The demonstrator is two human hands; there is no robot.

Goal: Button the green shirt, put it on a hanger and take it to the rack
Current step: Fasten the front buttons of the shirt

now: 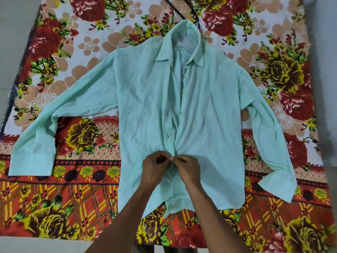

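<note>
Your left hand [155, 166] and right hand [186, 168] pinch the green shirt [145, 99] placket between them — collar pointing away from you, hem nearest.

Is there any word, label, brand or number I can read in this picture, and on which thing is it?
None can be read.
Shirt: plain, no print; nothing legible inside the collar.
Floral sheet: only flowers and patterns, no letters.

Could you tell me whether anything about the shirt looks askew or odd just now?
Mostly no: the green shirt lies flat, but its front gapes open above both hands, and its collar lies over a dark hanger.
</note>
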